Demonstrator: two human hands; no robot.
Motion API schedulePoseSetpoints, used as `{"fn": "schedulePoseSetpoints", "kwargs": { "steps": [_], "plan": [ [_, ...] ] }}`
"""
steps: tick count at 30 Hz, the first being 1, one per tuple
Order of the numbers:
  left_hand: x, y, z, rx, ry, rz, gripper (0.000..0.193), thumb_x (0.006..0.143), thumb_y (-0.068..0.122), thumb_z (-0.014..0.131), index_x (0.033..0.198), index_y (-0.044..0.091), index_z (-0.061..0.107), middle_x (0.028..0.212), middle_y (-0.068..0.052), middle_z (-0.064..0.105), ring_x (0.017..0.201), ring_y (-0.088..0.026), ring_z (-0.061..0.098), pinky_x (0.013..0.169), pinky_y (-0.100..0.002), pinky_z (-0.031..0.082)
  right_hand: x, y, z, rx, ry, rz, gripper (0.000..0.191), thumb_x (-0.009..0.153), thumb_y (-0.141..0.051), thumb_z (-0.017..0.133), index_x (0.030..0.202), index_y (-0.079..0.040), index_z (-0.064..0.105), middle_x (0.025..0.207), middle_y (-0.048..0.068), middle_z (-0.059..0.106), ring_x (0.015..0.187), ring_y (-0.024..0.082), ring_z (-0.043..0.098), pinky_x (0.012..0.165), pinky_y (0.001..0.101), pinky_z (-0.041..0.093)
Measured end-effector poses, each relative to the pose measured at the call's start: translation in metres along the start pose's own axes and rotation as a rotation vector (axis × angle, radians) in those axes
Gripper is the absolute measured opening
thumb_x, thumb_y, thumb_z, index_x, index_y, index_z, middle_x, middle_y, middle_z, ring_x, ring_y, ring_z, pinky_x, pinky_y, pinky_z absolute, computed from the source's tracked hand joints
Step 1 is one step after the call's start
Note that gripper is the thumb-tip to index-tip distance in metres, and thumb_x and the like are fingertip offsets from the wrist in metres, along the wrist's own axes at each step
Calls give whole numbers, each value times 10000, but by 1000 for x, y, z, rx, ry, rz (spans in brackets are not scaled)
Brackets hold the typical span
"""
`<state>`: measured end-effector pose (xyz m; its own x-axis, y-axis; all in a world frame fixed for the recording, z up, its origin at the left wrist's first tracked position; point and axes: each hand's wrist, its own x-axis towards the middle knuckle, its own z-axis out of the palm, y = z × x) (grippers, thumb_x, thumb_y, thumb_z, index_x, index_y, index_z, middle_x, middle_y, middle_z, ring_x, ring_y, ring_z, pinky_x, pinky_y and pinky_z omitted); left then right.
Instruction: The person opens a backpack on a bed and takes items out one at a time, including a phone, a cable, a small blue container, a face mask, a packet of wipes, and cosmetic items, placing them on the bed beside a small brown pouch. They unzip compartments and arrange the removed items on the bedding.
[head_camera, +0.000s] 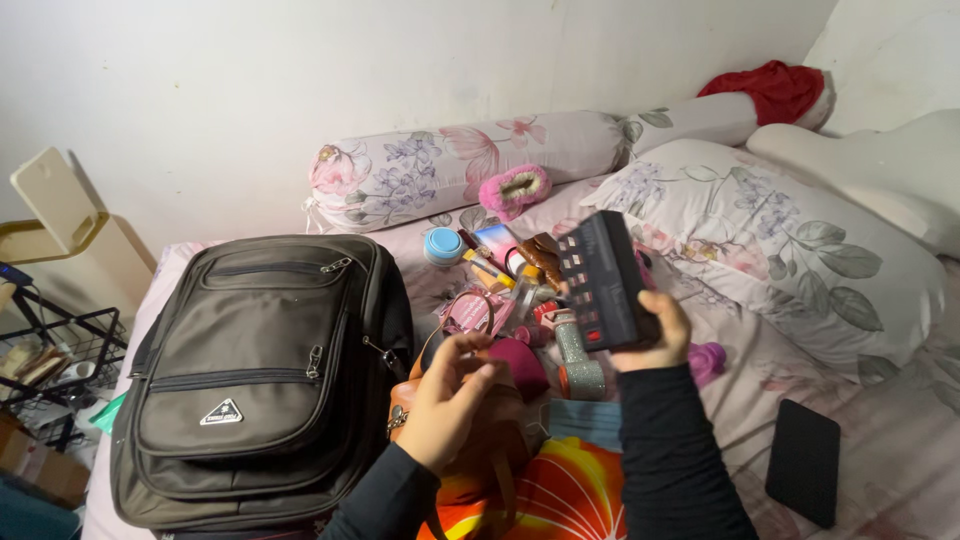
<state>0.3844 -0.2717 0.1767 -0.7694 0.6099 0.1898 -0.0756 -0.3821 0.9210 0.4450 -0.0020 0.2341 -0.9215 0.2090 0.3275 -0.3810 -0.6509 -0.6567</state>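
Note:
My right hand (662, 338) holds up a dark flat box (606, 282) with small colour squares on its face, tilted above a pile of cosmetics (505, 270) on the bed. My left hand (450, 400) rests with curled fingers on a brown leather bag (480, 450) just below the pile, touching its top. A glittery grey tube (578, 362) and a magenta pouch (520, 362) lie between my hands.
A dark grey backpack (255, 375) lies flat at left. A floral bolster (470, 160), floral pillow (780, 250) and pink fuzzy slipper (514, 190) sit behind. A black phone (803, 460) lies at right. A bright orange cloth (565, 490) is near me; a wire rack (45, 360) stands off the bed's left.

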Motion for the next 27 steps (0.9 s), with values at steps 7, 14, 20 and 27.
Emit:
{"fn": "schedulePoseSetpoints", "kwargs": {
  "steps": [7,14,20,27],
  "plan": [
    [-13,31,-12,-108,-164,186,975,833,204,779,1590,143,168,1464,-99,452,1325,-224,515,1070,-388,473,-39,66,94,-574,-288,52,850,732,-71,661,1528,0,371,1400,184,557,1305,275,575,1101,391,479],
    [-47,34,-34,-224,11,24,640,819,84,727,1403,-36,493,1191,-72,648,1112,-209,639,968,-373,521,-53,115,131,-922,-466,-196,786,901,-129,703,1586,2,343,1537,180,492,1453,262,488,1219,378,380],
    [-81,43,-75,-887,56,-200,641,858,294,592,1398,-49,544,1243,-214,665,1115,-353,650,1007,-498,516,-44,147,98,-1050,-78,-185,427,979,-99,654,1395,-29,592,1240,150,673,1130,215,657,993,325,521],
    [-114,65,-130,-963,189,32,679,837,333,573,1384,-64,503,1351,-284,614,1243,-464,596,1057,-601,458,16,176,20,-1319,148,-338,375,925,-127,718,1262,1,614,1213,137,646,1087,223,645,887,328,542]
  ]
}}
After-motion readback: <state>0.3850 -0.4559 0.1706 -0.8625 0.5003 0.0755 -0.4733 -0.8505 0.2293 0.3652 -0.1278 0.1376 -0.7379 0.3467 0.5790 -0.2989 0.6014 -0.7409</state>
